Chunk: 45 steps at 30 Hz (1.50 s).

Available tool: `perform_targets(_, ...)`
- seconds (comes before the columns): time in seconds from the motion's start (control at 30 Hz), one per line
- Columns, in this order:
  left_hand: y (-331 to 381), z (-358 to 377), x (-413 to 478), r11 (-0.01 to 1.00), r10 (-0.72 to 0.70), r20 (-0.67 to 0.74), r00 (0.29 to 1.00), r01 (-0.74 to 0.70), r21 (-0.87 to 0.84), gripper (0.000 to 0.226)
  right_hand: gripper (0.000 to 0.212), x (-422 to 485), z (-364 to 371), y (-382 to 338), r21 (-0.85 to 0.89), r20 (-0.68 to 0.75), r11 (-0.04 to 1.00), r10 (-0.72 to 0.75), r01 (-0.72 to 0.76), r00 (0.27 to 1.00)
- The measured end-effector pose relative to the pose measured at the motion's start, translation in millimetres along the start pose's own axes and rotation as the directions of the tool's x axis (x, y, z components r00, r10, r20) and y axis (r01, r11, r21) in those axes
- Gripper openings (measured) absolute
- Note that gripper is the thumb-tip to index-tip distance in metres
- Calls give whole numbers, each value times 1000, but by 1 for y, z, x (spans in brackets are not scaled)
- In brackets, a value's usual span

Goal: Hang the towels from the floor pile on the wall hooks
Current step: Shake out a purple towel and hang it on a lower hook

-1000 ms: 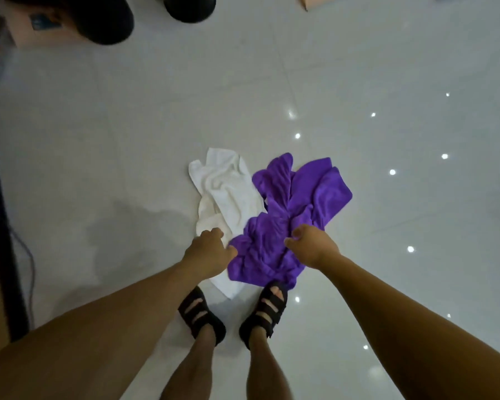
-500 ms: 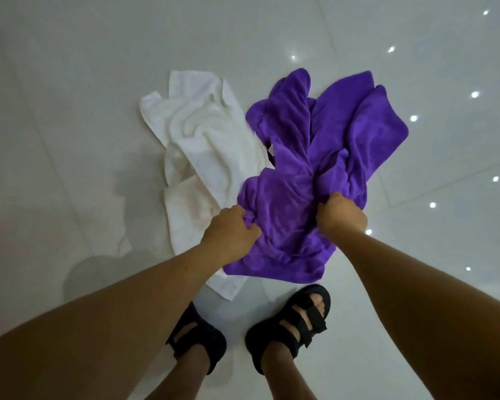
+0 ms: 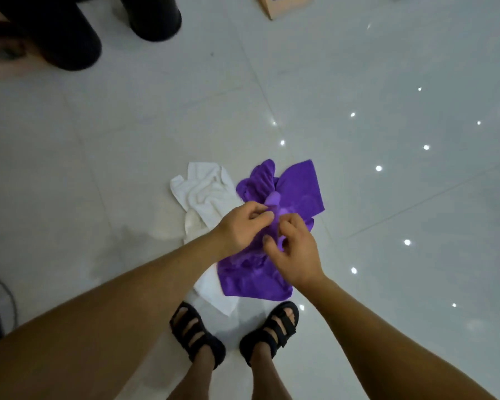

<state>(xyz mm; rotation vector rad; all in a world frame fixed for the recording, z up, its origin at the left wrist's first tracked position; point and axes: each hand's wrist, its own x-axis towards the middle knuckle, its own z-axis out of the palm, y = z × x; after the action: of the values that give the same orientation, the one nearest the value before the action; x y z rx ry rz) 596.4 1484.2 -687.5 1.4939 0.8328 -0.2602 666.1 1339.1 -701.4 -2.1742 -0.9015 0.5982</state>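
At the far left edge a dark cable point(image 3: 3, 295) loops on the pale tiled floor point(image 3: 387, 67), and 2 black rounded objects point(image 3: 55, 39) stand at the top left. Towards the middle, a crumpled white towel point(image 3: 205, 192) lies on the tiles. The left hand point(image 3: 240, 229) reaches over its right side, with the fingers curled and pinching a raised fold of the purple towel point(image 3: 298, 192). That towel lies just right of the white one and overlaps its right edge, bunched up where the 2 hands meet. The right hand point(image 3: 298, 255) is close beside the left, its thumb and curled fingers also gripping purple fabric. Below the towels, 2 feet in black sandals point(image 3: 194, 333) stand side by side. A cardboard box point(image 3: 283, 5) sits at the top edge, and small bright light reflections dot the tiles on the right
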Motion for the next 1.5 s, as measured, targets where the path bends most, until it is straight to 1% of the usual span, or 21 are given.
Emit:
perform_targets(0.1,66,-36,-53,996,14,7,1000,-15,91,30,28,-4,-41,-71,8,4,996,-88,88,996)
perform_targets(0.17,100,-59,-89,987,55,-15,998,-52,151,29,25,-8,-64,-114,30,61,995,-97,96,993)
perform_targets(0.3,157,-100,-157,979,131,-72,989,-118,165,24,8,-13,-100,-186,157,234,987,-81,44,969)
perform_targets(0.33,169,-108,-175,979,145,-77,986,-132,155,22,12,-12,-110,-200,187,229,982,-74,31,971)
perform_targets(0.43,204,-126,-230,979,159,-99,982,-144,141,20,63,-3,-142,-245,206,236,973,-150,102,960)
perform_targets(0.5,228,-132,-266,979,175,-114,978,-161,123,18,79,3,-160,-280,169,360,952,-300,255,883)
perform_targets(0.57,248,-135,-299,972,202,-135,970,-182,146,15,62,6,-172,-312,165,472,904,-424,395,773)
perform_targets(0.63,264,-140,-333,955,219,-197,956,-168,245,14,34,4,-184,-338,148,558,880,-450,451,697)
perform_targets(0.7,274,-147,-369,929,248,-306,919,-137,343,16,24,-1,-196,-358,119,573,901,-405,416,713)
perform_targets(0.77,279,-153,-405,908,241,-397,886,-62,414,26,28,-5,-206,-375,163,508,911,-406,378,760)
perform_targets(0.83,280,-154,-438,883,195,-432,880,34,468,35,35,-12,-211,-396,240,488,892,-452,383,746)
perform_targets(0.9,279,-154,-466,874,139,-445,885,102,475,32,44,-20,-217,-418,265,522,857,-512,442,682)
perform_targets(1.0,274,-151,-502,894,74,-488,870,159,419,14,61,-28,-228,-451,144,707,802,-493,579,507)
perform_targets(1.07,268,-149,-523,938,43,-519,853,145,315,11,60,-34,-234,-471,23,829,720,-402,694,389)
perform_targets(1.1,265,-148,-531,961,31,-524,851,118,249,10,52,-37,-234,-479,-24,856,669,-371,743,361)
perform_targets(1.13,261,-146,-539,980,30,-522,852,78,184,8,41,-40,-232,-488,-57,855,616,-376,786,356)
perform_targets(1.2,252,-142,-553,999,48,-532,846,-43,23,4,27,-46,-228,-506,-70,786,540,-487,839,380)
perform_targets(1.3,238,-140,-569,931,58,-480,875,-221,-290,16,25,-60,-223,-530,-56,608,506,-667,861,431)
perform_targets(1.37,235,-141,-581,904,19,-400,916,-187,-385,22,32,-70,-218,-541,-102,476,502,-734,859,485)
perform_targets(1.43,234,-144,-591,907,-48,-299,953,-84,-413,37,32,-82,-208,-547,-110,374,567,-738,816,563)
perform_targets(1.5,231,-148,-597,928,-97,-247,964,-2,-371,48,37,-95,-197,-552,-147,323,637,-692,757,645)
